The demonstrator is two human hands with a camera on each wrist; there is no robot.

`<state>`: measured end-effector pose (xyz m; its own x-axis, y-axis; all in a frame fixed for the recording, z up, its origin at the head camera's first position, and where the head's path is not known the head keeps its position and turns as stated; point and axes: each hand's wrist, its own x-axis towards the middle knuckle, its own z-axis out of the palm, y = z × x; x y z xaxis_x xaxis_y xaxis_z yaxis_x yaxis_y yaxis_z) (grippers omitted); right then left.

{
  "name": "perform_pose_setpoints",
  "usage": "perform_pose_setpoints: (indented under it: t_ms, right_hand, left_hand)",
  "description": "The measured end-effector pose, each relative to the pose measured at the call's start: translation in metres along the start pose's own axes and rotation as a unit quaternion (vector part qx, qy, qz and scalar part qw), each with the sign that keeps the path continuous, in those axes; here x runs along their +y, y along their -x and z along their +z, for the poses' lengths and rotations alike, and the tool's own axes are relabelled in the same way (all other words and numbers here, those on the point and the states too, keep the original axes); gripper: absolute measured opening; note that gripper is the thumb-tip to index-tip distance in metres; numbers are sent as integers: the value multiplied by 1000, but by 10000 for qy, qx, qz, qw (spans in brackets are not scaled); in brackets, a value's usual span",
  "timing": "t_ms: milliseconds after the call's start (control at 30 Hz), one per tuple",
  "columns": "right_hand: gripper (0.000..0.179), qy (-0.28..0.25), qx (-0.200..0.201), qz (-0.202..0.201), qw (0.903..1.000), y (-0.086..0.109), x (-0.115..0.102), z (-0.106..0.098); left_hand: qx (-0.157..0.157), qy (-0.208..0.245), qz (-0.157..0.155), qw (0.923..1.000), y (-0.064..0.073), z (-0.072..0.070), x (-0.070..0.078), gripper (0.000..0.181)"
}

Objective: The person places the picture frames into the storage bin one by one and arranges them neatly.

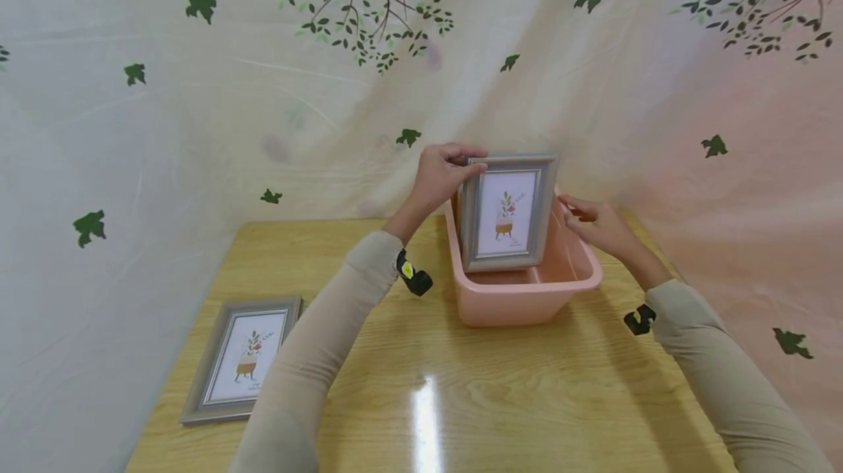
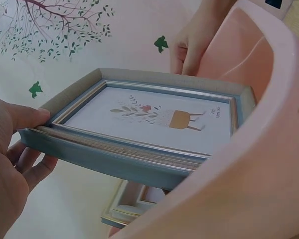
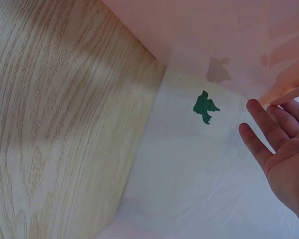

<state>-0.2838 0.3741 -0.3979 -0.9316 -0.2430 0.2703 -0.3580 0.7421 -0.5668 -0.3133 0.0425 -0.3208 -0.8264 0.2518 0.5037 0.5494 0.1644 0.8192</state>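
A grey picture frame (image 1: pixel 507 213) with a potted-plant print stands tilted inside a pink plastic bin (image 1: pixel 527 304). My left hand (image 1: pixel 443 173) pinches its upper left corner, the thumb on the front and the fingers behind, as the left wrist view shows on the same picture frame (image 2: pixel 154 114). Beneath it in that view, part of another frame (image 2: pixel 127 206) shows, mostly hidden by the bin wall. At the bin's right rim, my right hand (image 1: pixel 598 225) holds the edge between thumb and fingers. From outside, the right wrist view shows this hand (image 3: pixel 286 144) at the rim.
A second matching picture frame (image 1: pixel 220 378) lies face up at the left of the wooden table (image 1: pixel 500 392), partly covered by my left sleeve. A printed curtain (image 1: pixel 316 114) with leaves and birds hangs close behind the bin and along both sides.
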Motion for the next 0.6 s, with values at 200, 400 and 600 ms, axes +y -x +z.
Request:
perform_pose_setpoints:
  t_ms: [200, 400, 600]
  right_hand:
    - [48, 93, 31, -28, 9999, 0, 2, 1]
    - [47, 23, 89, -130, 9999, 0, 4, 2]
    - [47, -11, 115, -163, 9998, 0, 4, 2]
  left_hand:
    - [-240, 34, -198, 9995, 3, 5, -11, 19]
    - [-661, -136, -305, 9973, 7, 6, -17, 20]
    - [-1052, -349, -194, 9936, 6, 4, -21, 19]
